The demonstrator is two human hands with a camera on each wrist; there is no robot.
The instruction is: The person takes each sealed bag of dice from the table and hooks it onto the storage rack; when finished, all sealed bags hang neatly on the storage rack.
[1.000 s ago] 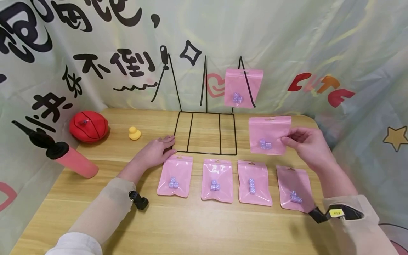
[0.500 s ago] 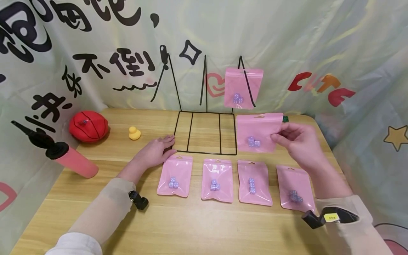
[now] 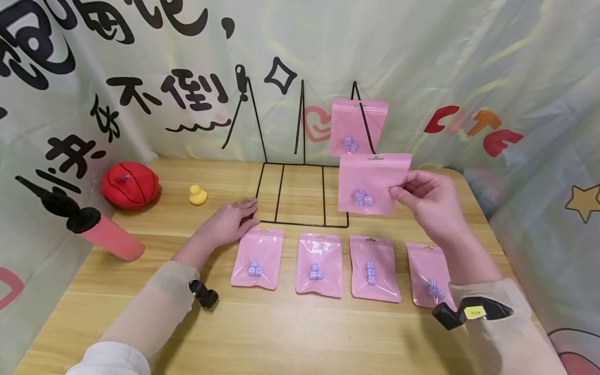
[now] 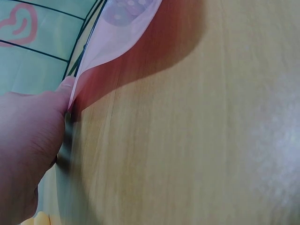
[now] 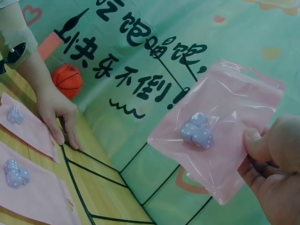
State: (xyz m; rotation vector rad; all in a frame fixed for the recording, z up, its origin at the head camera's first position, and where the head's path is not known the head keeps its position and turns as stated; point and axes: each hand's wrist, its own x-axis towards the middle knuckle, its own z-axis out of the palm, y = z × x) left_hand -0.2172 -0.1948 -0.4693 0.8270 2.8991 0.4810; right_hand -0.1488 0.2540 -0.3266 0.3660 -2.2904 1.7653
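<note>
Right hand (image 3: 433, 200) pinches a pink translucent zip pouch with lilac dice inside (image 3: 373, 183) by its right edge, thumb in front and fingers behind, holding it upright in the air. Right wrist view confirms the grip: thumb pad on the pouch edge (image 5: 220, 129), dice bunched near the middle.

Left hand (image 3: 229, 221) lies flat on the light wooden table (image 3: 290, 333), fingers straight, holding nothing. Its fingertips touch the front left corner of the black wire display rack (image 3: 302, 195), and its thumb side is just beside the leftmost flat pouch (image 3: 257, 259).

Key relation: the held pouch sits left of the right hand, directly below and slightly in front of the pink pouch already hanging on the rack's right peg (image 3: 358, 127). Its top edge with the hang hole faces up and nearly meets the hung pouch's bottom edge. Long axis roughly horizontal, slightly tilted. The right hand is far nearer that peg; the left hand is well apart, at the rack base.

Versus a second ago: the held pouch has moved up and left, from beside the rack base to overlapping its right rear corner. Left hand unchanged.

Four more pink dice pouches (image 3: 374, 269) lie in a row on the table, near the front of the rack.
</note>
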